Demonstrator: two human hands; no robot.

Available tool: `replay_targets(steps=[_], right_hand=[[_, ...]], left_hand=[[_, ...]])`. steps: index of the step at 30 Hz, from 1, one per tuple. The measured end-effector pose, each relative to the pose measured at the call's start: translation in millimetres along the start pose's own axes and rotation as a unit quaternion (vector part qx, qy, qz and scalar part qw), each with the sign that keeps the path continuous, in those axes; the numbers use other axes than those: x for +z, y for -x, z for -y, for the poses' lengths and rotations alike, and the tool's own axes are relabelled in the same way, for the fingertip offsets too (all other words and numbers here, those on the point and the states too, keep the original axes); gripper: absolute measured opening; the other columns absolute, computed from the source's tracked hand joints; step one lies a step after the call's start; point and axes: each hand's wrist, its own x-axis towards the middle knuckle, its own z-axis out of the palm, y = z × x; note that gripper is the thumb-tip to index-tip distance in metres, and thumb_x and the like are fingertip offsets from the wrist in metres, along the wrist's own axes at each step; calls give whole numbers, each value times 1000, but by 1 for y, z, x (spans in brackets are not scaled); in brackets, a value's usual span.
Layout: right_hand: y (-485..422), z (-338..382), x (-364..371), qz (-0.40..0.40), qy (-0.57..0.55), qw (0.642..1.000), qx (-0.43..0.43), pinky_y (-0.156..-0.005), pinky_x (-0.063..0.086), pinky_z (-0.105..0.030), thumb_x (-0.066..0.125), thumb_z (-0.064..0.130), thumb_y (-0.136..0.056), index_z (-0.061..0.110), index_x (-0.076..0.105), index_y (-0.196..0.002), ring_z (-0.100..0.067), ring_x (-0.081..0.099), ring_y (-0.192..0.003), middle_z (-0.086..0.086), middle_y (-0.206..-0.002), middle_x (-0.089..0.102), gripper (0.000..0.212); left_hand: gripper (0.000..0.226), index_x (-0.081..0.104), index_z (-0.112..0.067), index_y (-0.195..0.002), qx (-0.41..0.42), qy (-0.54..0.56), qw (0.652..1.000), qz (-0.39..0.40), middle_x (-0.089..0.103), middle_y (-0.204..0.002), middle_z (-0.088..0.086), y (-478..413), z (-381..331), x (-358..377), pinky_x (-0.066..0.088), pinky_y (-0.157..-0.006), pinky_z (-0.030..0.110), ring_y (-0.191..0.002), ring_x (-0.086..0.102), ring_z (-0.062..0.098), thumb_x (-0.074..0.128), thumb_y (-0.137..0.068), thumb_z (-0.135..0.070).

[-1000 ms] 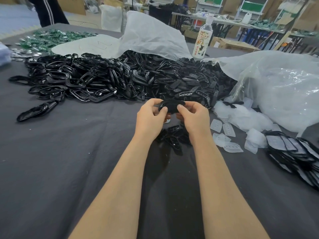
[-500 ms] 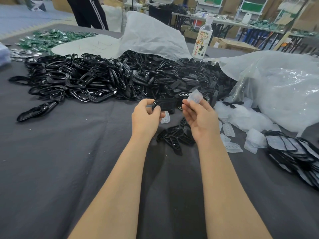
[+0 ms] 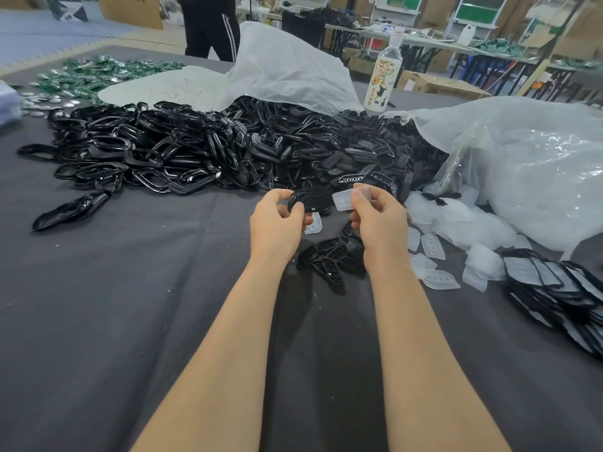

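My left hand (image 3: pixel 277 225) grips a small glossy black plastic shell (image 3: pixel 311 200) above the dark table cloth (image 3: pixel 130 305). My right hand (image 3: pixel 380 220) pinches a translucent white rubber pad (image 3: pixel 346 200) right beside the shell's right end. Under my hands lies a small cluster of black perforated inserts (image 3: pixel 332 256) and one loose white pad (image 3: pixel 314 224).
A big heap of black plastic frames and shells (image 3: pixel 212 148) spreads across the far table. White pads (image 3: pixel 434 249) and clear bags (image 3: pixel 528 171) lie right, a stack of assembled pieces (image 3: pixel 561 291) at the right edge. A bottle (image 3: pixel 383 81) stands behind; a person (image 3: pixel 210 24) stands beyond the table.
My hands came apart: the right one drew back from the black shell and now holds a white pad, brought back beside the shell. The person behind has walked to the right.
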Motion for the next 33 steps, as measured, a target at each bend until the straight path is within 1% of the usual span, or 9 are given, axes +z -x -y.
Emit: replay_targets(steps=[4,7,10,14,17,22,27,30,33], right_hand=[[0,0,2,-10,9,1000,-16,-54,47,-12,61,9,-91,21,62,-81,3,56,-49,3,-70,62,16],[1,2,3,5,-52,999,7,-57,50,-15,59,6,-92,17,64,-81,-1,62,-55,-1,-72,65,17],[3,4,5,40,-113,993,16,-58,52,-15,60,3,-92,11,65,-86,-3,64,-57,-2,-74,64,11],[4,1,9,62,-38,996,-46,-56,49,-14,63,4,-89,14,62,-82,0,61,-56,2,-72,64,13],[5,-3,12,40,60,992,-104,-65,46,-13,67,11,-86,24,63,-76,3,58,-64,8,-75,65,17],[2,-8,11,31,140,980,-137,-78,47,-21,66,14,-86,23,65,-82,-14,59,-81,-7,-97,66,10],[3,-9,10,41,121,980,-151,-71,44,-10,64,7,-87,19,62,-82,-8,60,-77,7,-81,65,13],[3,-9,10,45,102,984,-139,-73,46,-14,65,7,-87,20,57,-88,-8,61,-79,5,-83,65,15],[1,-10,8,44,77,990,-106,-81,50,-25,68,12,-86,24,52,-96,-17,65,-88,-1,-91,65,23]], left_hand=[[20,52,-28,-91,4,-6,1000,-6,67,-66,-8,0,0,1,57,-86,42,-70,68,8,54,-95,-9],[17,52,-26,-97,7,-8,1000,-9,67,-69,-7,0,0,1,57,-86,41,-71,68,6,54,-96,-9],[21,51,-31,-91,7,-7,1000,-7,68,-70,-7,0,0,1,56,-87,41,-75,69,9,54,-96,-10],[24,50,-34,-90,19,-14,1000,7,69,-73,-7,0,-1,2,57,-86,38,-75,69,8,55,-96,-11],[23,52,-35,-87,31,-20,999,21,70,-73,-7,0,0,1,57,-82,33,-75,69,7,57,-95,-14],[18,56,-32,-92,49,-11,998,47,71,-76,-4,-1,1,0,56,-76,23,-68,67,-1,59,-95,-14],[20,57,-20,-111,40,12,998,54,69,-80,-1,-1,0,0,55,-67,14,-63,65,-4,53,-96,-6],[22,55,-23,-111,35,13,998,50,69,-80,-1,-2,0,0,55,-69,15,-64,66,-4,53,-97,-6],[24,58,-21,-116,30,8,998,46,69,-80,-2,-3,1,0,56,-74,20,-66,66,-2,53,-97,-8]])
